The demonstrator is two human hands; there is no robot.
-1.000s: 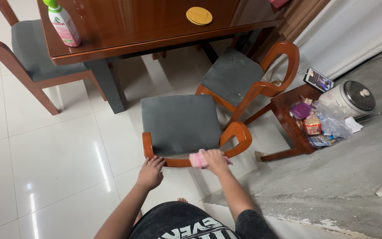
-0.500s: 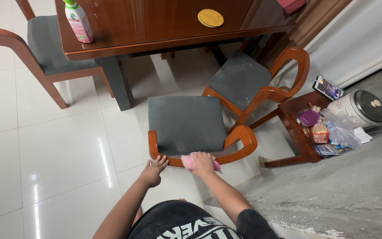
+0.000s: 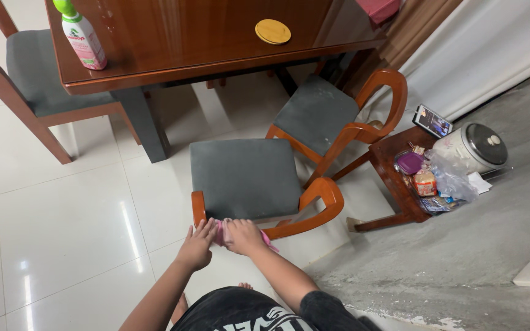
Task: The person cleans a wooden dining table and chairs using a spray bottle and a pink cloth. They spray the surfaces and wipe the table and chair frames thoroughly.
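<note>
- The room has a white glossy tile floor [image 3: 62,208] which changes to rough grey concrete [image 3: 461,257] on the right of the chair.
- The chair [image 3: 243,178] with grey seat and curved orange-brown wooden back stands just in front of the person, its seat turned toward the table [image 3: 191,37].
- A pink cloth [image 3: 265,238] lies on the lowest part of the chair back, under the right hand [image 3: 243,236]; the fingers are curled over it and press it on the wood.
- The left hand [image 3: 195,246] is just beside, at the left end of the chair back, fingers together and a little bent, touching the wood.
- The cloth looks soft and light and will fold easily; I judge it is best held bunched in the palm. The wood is stiff, smooth and maybe slippery; the chair seems to be solid and rather heavy.
- The back rail is narrow and rounded, so a cloth can slip off its edge.
- Left of the chair there is open floor. Right of it a second chair [image 3: 332,113] stands near, and further right a low wooden stool [image 3: 394,178] with packets, a phone [image 3: 433,121] and a white cooker [image 3: 473,146].
- A spray bottle [image 3: 81,37] and a round wooden coaster [image 3: 273,30] stand on the table, beyond the chair.
</note>
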